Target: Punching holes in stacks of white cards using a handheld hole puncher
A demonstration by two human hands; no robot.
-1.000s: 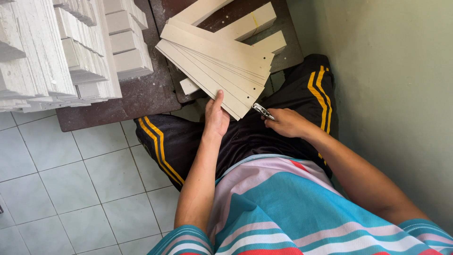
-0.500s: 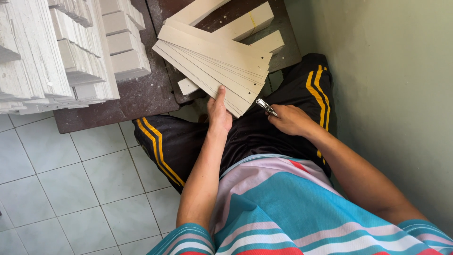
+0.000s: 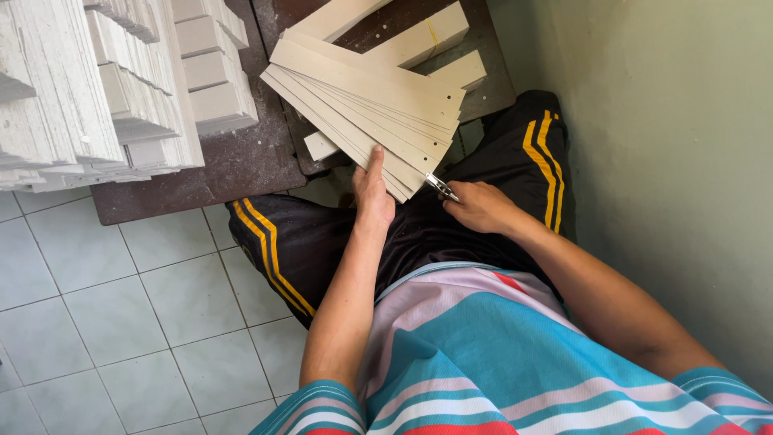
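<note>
Floor: pale tiles (image 3: 121,322), green wall (image 3: 660,161) at right.
Bench: dark wood (image 3: 241,165); white stacks (image 3: 97,89) at left.
Strips: fanned card strips (image 3: 366,105), near ends above my lap.
Left hand (image 3: 373,189): fingers flat on strips.
Right hand (image 3: 481,207): grip pinching metal tool (image 3: 441,187) at strip corner.
Progress: I judge corner work unfinished.

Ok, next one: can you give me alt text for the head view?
Seen from above, a seated person's left hand presses on a fanned stack of pale cardboard strips, while the right hand holds a small metal tool at the stack's corner. White stacked pieces sit on a dark table to the left.
</note>
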